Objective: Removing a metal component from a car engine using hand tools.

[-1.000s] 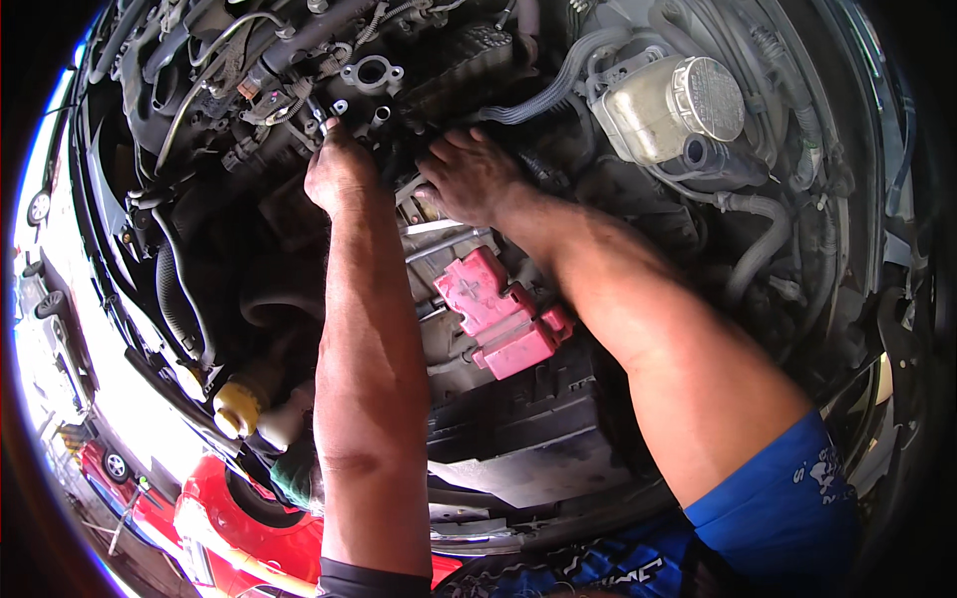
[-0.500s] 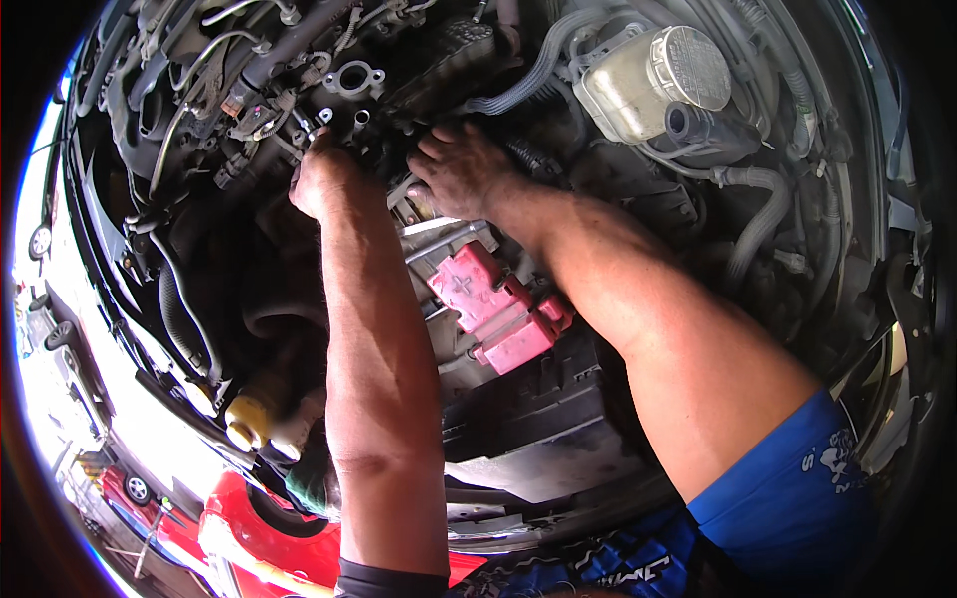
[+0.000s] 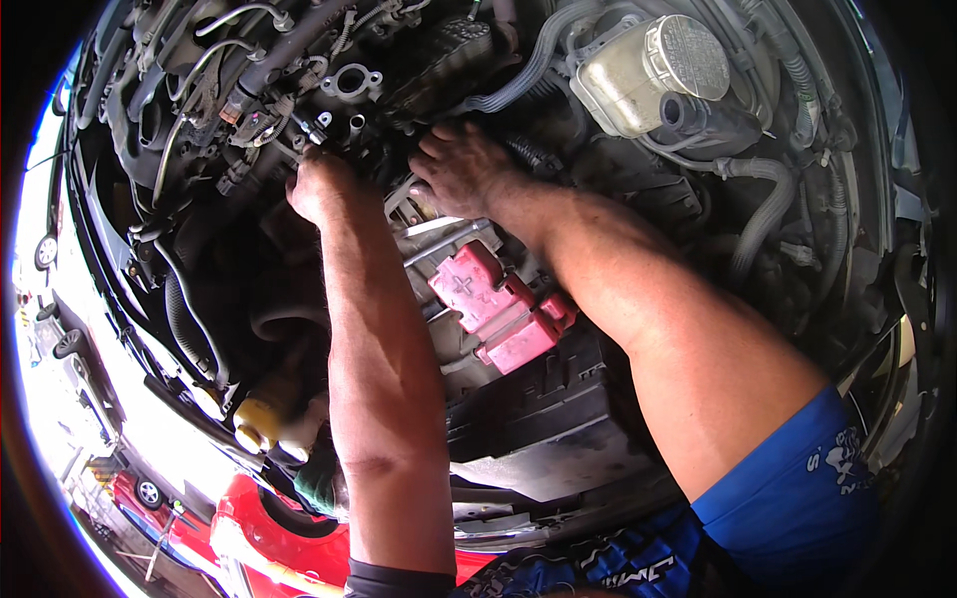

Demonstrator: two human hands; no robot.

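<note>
Deep in an engine bay, my left hand [image 3: 324, 186] is closed in a fist, its fingertips turned away from me. A small shiny metal piece [image 3: 313, 132] shows just beyond its knuckles; whether the hand holds it is hidden. Close by are an oval metal flange [image 3: 373, 82] with a round hole and a short open tube end [image 3: 357, 124]. To the right, my right hand [image 3: 461, 171] rests on dark engine parts with its fingers apart and bent, nothing visible in them. Its thumb side lies above a pale metal bracket [image 3: 431, 227].
A faded red terminal cover [image 3: 488, 304] sits on the black battery [image 3: 538, 429] between my forearms. At the upper right stands a translucent fluid reservoir [image 3: 638, 85] with a round cap. Hoses [image 3: 763, 194] run down the right side. A yellow cap [image 3: 257, 424] lies left of my left forearm.
My left hand has drawn slightly back toward me and left, uncovering more of the shiny metal piece. The right hand stays in place. The whole view has shifted a little.
</note>
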